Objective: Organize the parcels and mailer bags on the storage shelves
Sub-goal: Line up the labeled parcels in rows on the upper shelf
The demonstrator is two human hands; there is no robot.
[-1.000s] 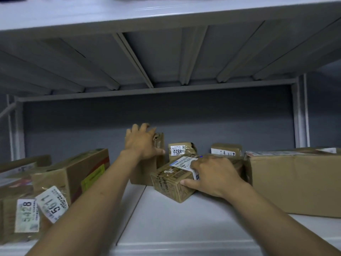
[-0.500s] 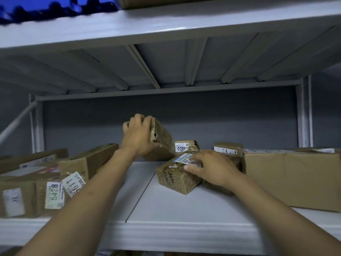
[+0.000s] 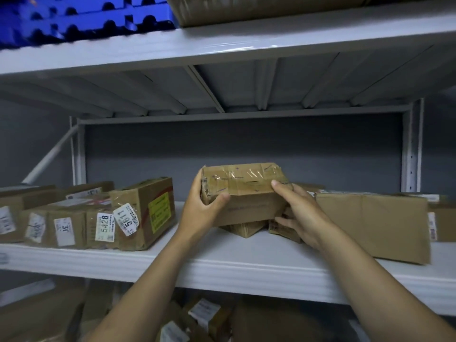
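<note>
Far left of the middle shelf: a row of labelled cardboard boxes, cut off at the frame edge; legible only 5428 and 5611, other labels blurred. Centre: grips the left end of the taped cardboard parcel with the left hand, thumb across the front face, fingers hidden behind. Keeps the parcel level over small parcels, mostly hidden beneath it; contact not discernible. Clasps the right end with the right hand, one fingertip on the top edge, lower fingers curled underneath. Right: a large plain carton, far end indistinct.
</note>
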